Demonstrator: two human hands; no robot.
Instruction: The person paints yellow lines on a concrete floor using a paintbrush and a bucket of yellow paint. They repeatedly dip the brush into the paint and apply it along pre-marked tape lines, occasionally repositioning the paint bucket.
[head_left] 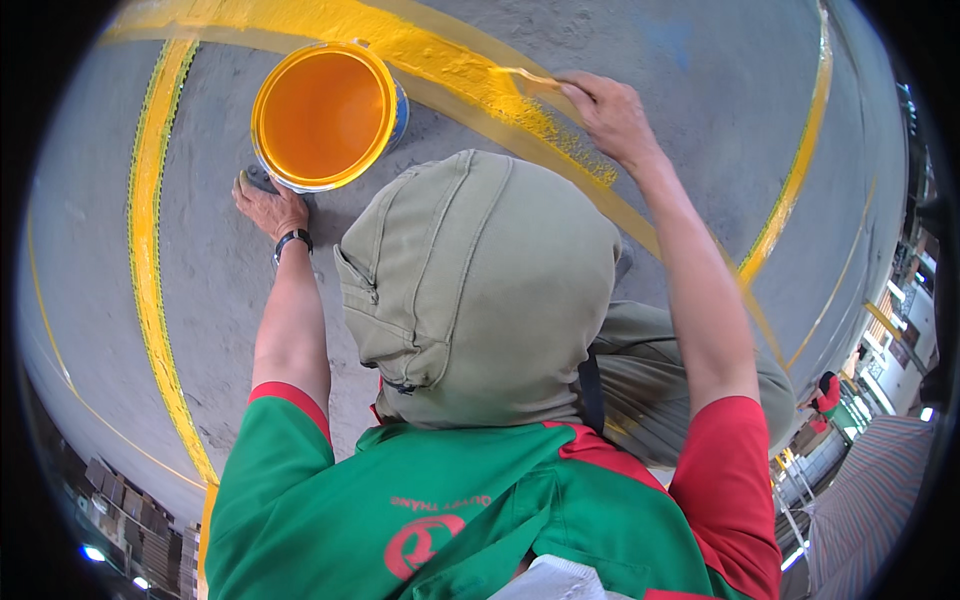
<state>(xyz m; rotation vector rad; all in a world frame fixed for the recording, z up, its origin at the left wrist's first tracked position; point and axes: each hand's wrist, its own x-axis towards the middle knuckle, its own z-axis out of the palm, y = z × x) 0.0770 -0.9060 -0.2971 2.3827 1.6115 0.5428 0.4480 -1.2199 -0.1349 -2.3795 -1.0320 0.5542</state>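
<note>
Seen from above, a person in a green and red shirt (480, 510) and an olive cloth hat (470, 290) with a neck flap crouches over a grey concrete floor (230, 280). Both arms reach forward, away from the body. On the person's right, the right hand (612, 115) is closed around the handle of a paintbrush (530, 82), whose bristles rest on a broad yellow painted line (450, 65) curving across the floor. Paint along that line looks thick and freshly laid near the brush. On the left, the left hand (268, 207), with a dark watch (291, 240) at the wrist, lies spread and flat on the floor, touching the near lower edge of an open paint can (325, 115) filled with orange-yellow paint. The can stands just beside the painted line. Another yellow line (150, 260) runs down the floor at far left. At far right, well apart, another person in red and green (828, 393) stands near some buildings.
</note>
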